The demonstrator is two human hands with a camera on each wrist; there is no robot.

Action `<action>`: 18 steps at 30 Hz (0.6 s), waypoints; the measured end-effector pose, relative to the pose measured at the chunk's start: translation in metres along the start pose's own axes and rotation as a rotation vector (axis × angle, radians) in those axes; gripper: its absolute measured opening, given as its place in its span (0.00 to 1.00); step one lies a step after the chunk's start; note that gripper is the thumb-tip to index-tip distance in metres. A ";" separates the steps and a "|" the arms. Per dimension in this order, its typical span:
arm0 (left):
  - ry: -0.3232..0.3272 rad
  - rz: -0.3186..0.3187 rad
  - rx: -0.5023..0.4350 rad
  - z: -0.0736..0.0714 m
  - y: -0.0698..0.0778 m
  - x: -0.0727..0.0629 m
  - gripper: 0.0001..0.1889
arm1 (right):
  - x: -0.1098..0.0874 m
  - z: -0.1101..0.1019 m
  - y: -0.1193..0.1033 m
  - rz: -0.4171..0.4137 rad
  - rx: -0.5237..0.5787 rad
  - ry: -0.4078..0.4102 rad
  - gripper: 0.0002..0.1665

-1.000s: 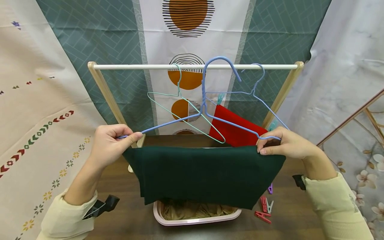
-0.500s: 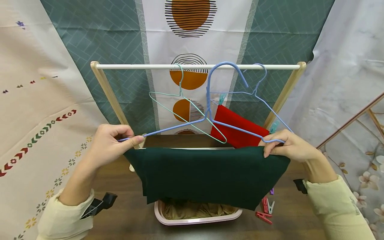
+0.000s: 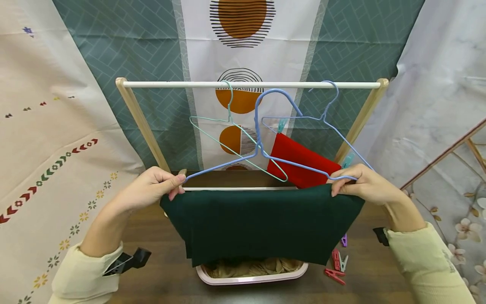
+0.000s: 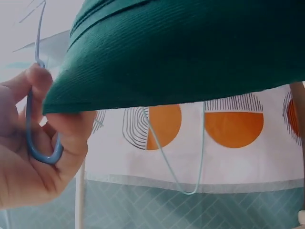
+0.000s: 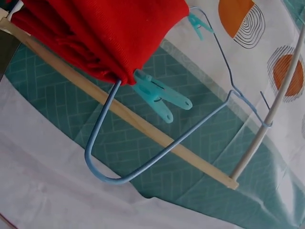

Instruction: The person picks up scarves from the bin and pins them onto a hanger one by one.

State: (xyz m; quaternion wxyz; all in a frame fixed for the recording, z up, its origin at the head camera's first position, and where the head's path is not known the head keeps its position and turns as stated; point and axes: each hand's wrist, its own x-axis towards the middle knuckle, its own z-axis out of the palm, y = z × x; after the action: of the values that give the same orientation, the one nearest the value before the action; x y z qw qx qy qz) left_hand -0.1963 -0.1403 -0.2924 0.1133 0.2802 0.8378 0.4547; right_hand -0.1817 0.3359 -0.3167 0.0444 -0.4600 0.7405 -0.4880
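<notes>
In the head view a blue clothes hanger (image 3: 212, 168) is held level before me, its hook pointing up. A folded dark green cloth (image 3: 258, 226) hangs just below the hanger's lower edge. My left hand (image 3: 153, 188) grips the hanger's left end and the cloth's top left corner. In the left wrist view the hanger's rounded end (image 4: 45, 157) lies within the fingers, beside the green cloth (image 4: 181, 57). Thumb and fingers of my right hand (image 3: 360, 181) pinch the hanger's right end together with the cloth's top right edge. The right wrist view does not show that hand.
Behind stands a rack with a white rail (image 3: 163, 84). On it hang a mint hanger (image 3: 206, 130) and another blue hanger (image 3: 349, 145) with a red cloth (image 5: 119, 28) clipped by teal clothespins (image 5: 157, 98). A pink basket (image 3: 250, 280) and several loose clothespins (image 3: 334, 275) are below.
The held hanger has come down and shifted slightly left. My left hand has moved inward and lower, its fingers now reaching the cloth's corner. The right hand has stayed nearly in place.
</notes>
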 end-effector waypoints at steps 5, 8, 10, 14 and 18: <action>0.088 -0.070 -0.167 0.008 -0.001 0.000 0.20 | 0.001 0.001 -0.004 0.146 -0.071 0.083 0.19; 0.204 -0.080 -0.212 0.013 0.000 -0.002 0.17 | 0.000 0.001 -0.009 0.244 -0.100 0.164 0.16; 0.281 -0.061 -0.227 0.015 0.003 -0.004 0.15 | -0.004 0.000 -0.012 0.275 -0.101 0.206 0.20; 0.396 -0.023 -0.257 0.016 0.005 -0.007 0.14 | -0.023 -0.003 -0.014 0.263 -0.023 0.288 0.32; 0.450 -0.003 -0.318 0.015 0.005 -0.010 0.15 | -0.050 0.000 -0.007 0.240 0.081 0.366 0.34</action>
State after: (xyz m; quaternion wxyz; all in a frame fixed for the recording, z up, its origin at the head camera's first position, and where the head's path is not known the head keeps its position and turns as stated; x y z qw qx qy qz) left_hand -0.1794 -0.1335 -0.2968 -0.0325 0.1494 0.7603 0.6313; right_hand -0.1489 0.3719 -0.3308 -0.0143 -0.2702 0.7656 -0.5837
